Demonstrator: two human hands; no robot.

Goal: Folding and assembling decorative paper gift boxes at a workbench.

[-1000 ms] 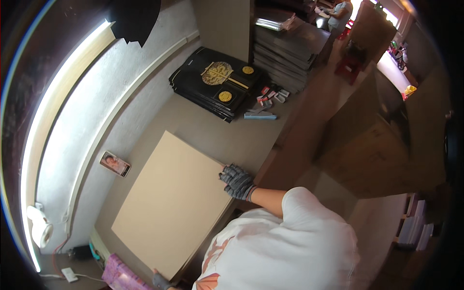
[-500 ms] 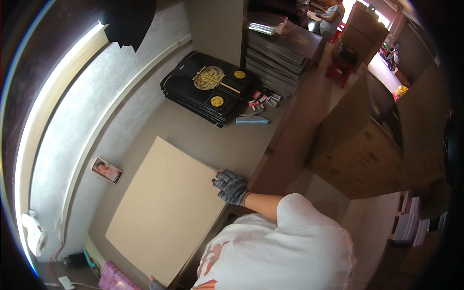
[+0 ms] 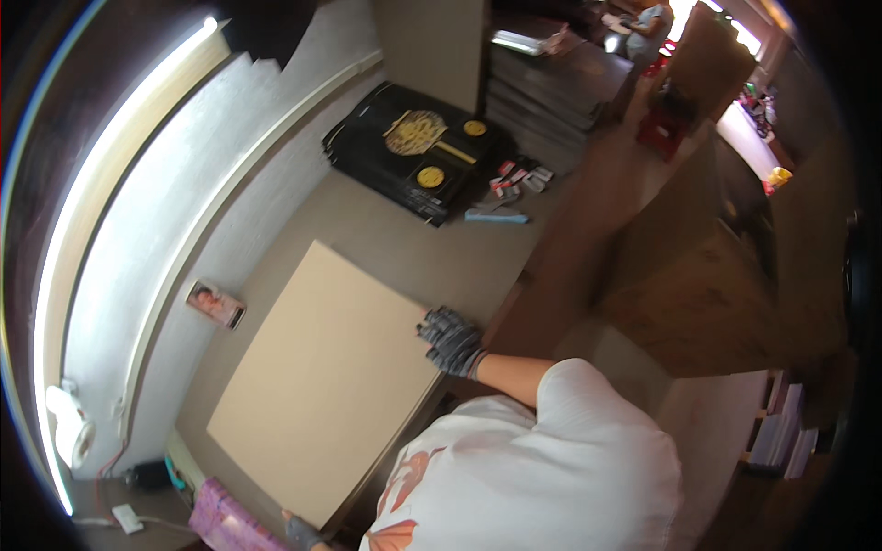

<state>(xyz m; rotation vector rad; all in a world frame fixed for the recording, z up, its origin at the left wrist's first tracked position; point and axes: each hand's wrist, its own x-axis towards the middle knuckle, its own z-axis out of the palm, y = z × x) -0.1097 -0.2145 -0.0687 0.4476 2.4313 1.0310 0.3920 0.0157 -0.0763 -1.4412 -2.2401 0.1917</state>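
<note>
A large, plain beige board (image 3: 322, 376) lies slantwise on the grey-brown table in front of me. It may be one thick sheet or a stack; I cannot tell. My right hand (image 3: 450, 342), in a grey glove with bare fingertips, grips the board's right edge with curled fingers. At the near lower corner my left hand (image 3: 301, 531), gloved too, has a fingertip against the board's edge, and most of that hand is cut off by the picture's lower rim. Beyond the board sits a pile of black printed sheets (image 3: 367, 151) with gold designs.
A phone (image 3: 216, 304) leans by the wall. Small red and grey pieces (image 3: 521, 180) and a light-blue strip (image 3: 496, 217) lie near the black pile. Right of the table stands an open cardboard box (image 3: 684, 294). Another person (image 3: 649, 35) is far back.
The whole view has shifted slightly, so things appear further right and higher. Both hands stay at the same places on the board, which has not visibly moved on the table.
</note>
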